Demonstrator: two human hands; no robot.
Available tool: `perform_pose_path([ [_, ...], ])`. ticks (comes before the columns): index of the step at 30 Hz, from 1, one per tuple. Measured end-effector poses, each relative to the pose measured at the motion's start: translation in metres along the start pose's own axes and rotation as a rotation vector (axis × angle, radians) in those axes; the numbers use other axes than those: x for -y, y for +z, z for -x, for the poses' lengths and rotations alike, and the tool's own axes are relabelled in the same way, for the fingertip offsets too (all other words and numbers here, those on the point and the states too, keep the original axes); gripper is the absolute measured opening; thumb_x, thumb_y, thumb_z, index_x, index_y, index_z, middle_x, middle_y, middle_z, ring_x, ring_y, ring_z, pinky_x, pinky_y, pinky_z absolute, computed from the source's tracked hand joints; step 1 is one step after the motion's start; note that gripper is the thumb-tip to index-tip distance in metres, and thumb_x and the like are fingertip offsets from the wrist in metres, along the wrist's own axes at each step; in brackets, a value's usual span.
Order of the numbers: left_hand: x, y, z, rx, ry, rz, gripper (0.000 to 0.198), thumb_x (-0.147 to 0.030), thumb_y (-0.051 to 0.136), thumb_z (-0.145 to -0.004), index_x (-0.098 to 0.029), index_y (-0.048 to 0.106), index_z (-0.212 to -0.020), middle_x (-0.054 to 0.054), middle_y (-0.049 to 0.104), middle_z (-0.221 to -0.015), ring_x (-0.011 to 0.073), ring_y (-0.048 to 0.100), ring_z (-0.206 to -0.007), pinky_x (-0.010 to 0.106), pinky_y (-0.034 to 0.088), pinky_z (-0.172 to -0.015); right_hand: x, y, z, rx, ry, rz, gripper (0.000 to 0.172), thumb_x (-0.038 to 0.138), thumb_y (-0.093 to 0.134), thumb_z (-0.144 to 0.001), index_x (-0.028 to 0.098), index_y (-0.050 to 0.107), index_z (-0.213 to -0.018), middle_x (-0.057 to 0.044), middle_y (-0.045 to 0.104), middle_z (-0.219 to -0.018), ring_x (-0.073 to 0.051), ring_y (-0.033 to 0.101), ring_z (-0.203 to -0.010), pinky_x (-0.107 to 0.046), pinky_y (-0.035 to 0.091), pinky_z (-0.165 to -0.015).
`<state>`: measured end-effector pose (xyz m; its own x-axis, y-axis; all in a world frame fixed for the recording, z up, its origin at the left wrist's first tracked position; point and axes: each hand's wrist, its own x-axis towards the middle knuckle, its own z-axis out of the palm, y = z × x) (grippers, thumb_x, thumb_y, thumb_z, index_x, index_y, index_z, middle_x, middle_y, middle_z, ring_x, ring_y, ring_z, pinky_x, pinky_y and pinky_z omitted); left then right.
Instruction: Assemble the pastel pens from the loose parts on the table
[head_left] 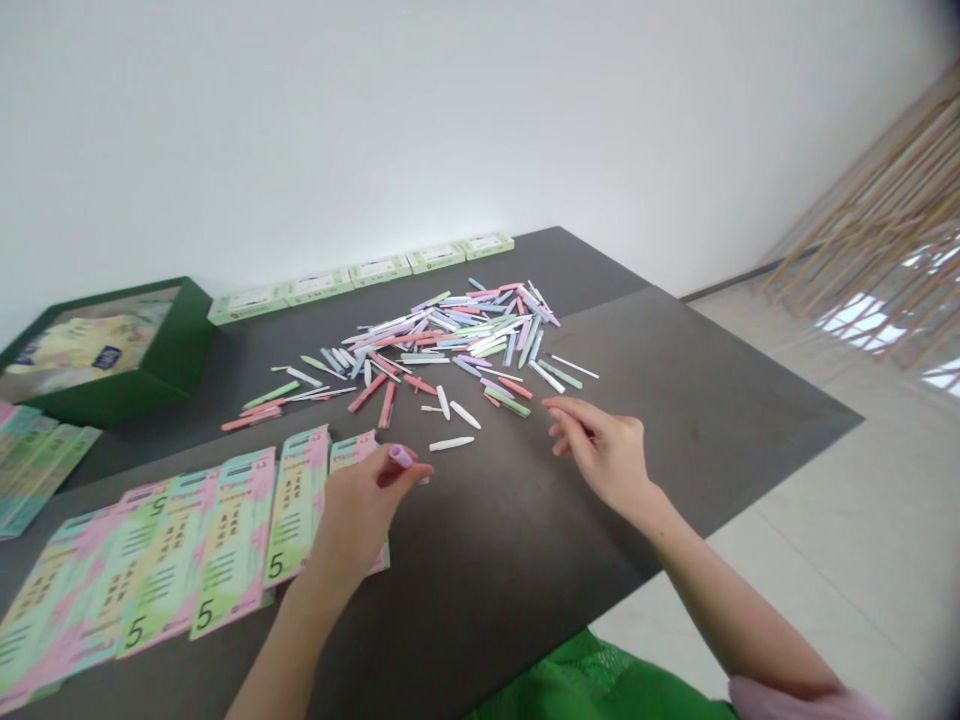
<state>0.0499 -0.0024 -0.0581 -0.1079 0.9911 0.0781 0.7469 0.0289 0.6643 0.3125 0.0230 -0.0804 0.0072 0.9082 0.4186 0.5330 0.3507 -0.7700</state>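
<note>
Purple pen piece (401, 456) is pinched between thumb and fingertips of my left hand (366, 512), held just above the dark table (690, 420), right by the near end of the row of pastel cards (225, 530). Only its tip shows, the rest is hidden in my grip. My right hand (600, 452) is empty, fingers loose and spread, reaching toward the near edge of the pile of pens (457, 335), closest to a green pen (508, 403). A loose white piece (451, 443) lies between my hands. Further out: a green box (112, 350) at far left and a line of small boxes (360, 272) along the wall. Risks, as I judge them: the pinch on the purple piece is shallow, so it could slip and roll under the cards. My right fingers could knock thin pens out of the pile since they overlap loosely. Strays near the table's right edge could roll off if swept sideways.
</note>
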Motion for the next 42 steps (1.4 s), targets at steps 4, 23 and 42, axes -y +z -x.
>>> perform_pose_path([
  [4, 0.025, 0.026, 0.004, 0.091, -0.008, -0.044, 0.019, -0.042, 0.063, -0.075, -0.025, 0.063, -0.066, -0.003, 0.068, -0.059, 0.0185, 0.062, -0.058, 0.029, 0.043, -0.059, -0.006, 0.002, 0.005, -0.014, -0.030, 0.021, 0.028, 0.032, 0.050, -0.093, 0.018, 0.073, -0.094, -0.002, 0.071, -0.065, -0.012, 0.066, -0.048, -0.021, 0.054, -0.053],
  [23, -0.054, -0.072, -0.019, -0.289, 0.102, 0.361, 0.022, -0.040, 0.081, -0.065, -0.022, 0.070, -0.073, -0.004, 0.071, -0.064, 0.0130, 0.068, -0.060, 0.018, 0.054, -0.052, 0.002, -0.001, 0.010, -0.050, -0.045, -0.063, 0.026, 0.026, 0.051, -0.093, 0.013, 0.073, -0.091, -0.001, 0.069, -0.060, -0.010, 0.064, -0.042, -0.016, 0.050, -0.046],
  [42, -0.065, -0.073, -0.040, -0.179, 0.315, 0.483, 0.035, -0.051, 0.069, -0.080, -0.017, 0.066, -0.072, -0.004, 0.066, -0.055, 0.0150, 0.067, -0.047, 0.024, 0.059, -0.045, -0.003, -0.004, -0.013, 0.088, -0.037, 0.122, 0.033, 0.030, 0.042, -0.098, 0.015, 0.071, -0.101, 0.000, 0.068, -0.064, -0.007, 0.058, -0.041, -0.018, 0.047, -0.048],
])
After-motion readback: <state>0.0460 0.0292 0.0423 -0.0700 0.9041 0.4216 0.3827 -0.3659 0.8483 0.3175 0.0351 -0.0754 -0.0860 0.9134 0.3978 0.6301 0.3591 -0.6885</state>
